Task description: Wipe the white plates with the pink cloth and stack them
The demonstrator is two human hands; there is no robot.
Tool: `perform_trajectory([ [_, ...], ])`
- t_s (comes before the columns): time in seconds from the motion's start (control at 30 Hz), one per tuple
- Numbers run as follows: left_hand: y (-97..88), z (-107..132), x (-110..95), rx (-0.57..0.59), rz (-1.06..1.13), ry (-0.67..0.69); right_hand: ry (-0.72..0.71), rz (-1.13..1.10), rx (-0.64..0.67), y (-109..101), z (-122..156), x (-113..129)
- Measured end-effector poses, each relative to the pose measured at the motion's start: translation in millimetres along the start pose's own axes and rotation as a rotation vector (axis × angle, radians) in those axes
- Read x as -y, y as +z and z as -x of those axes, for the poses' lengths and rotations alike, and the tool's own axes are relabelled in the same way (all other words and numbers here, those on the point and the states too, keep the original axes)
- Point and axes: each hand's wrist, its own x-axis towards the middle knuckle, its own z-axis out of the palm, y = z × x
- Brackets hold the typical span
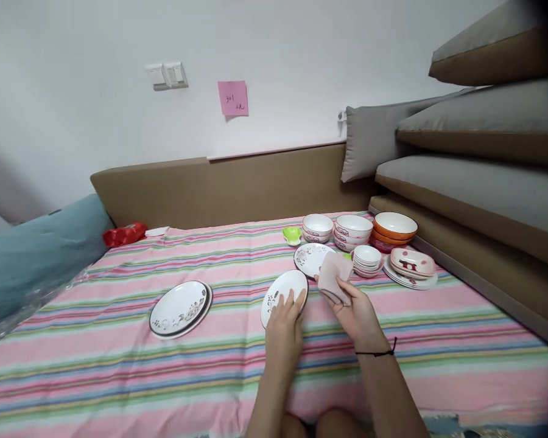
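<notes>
In the head view, my left hand (pixel 284 322) is at the near edge of a white oval-looking plate (pixel 285 283) with a dark rim and a floral print. Its fingers lie over the plate's face, the thumb is hidden, and the plate looks tilted. My right hand (pixel 354 310) grips a folded pale pink cloth (pixel 335 274) between thumb and fingers, just right of that plate. Behind the cloth, partly covered by it, lies another floral plate (pixel 313 258). Two stacked plates (pixel 179 307) rest on the striped cloth to the left.
White bowls (pixel 318 225), more bowls (pixel 354 230), orange bowls (pixel 395 225), small dishes (pixel 366 255) and a pink-patterned dish (pixel 412 261) on plates stand at right. A green dish (pixel 292 234) sits behind. Stacked cushions (pixel 475 176) border the right; a red packet (pixel 125 234) lies far left.
</notes>
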Motion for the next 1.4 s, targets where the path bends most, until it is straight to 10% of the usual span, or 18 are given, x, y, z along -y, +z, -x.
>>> perform_trajectory([
  [0.17,36.7,-4.2,20.8,0.220,-0.401,-0.052,-0.023,-0.043,-0.070,6.4,-31.4,-15.1],
  [0.4,38.8,0.8,39.4,0.421,-0.106,-0.130,-0.083,0.153,-0.244,-20.6,-44.0,-41.4],
  [0.6,9.3,-57.9,17.4,-0.060,0.409,-0.354,-0.056,0.248,-0.123,-22.9,-39.3,-45.4],
  [0.8,25.8,-61.0,16.9,0.039,0.837,-0.429,0.008,0.381,-0.030,-22.1,-44.3,-56.7],
  [1.4,10.6,-49.8,41.5,-0.041,0.920,-0.542,0.069,0.317,-0.122,-15.0,-40.5,-54.2],
])
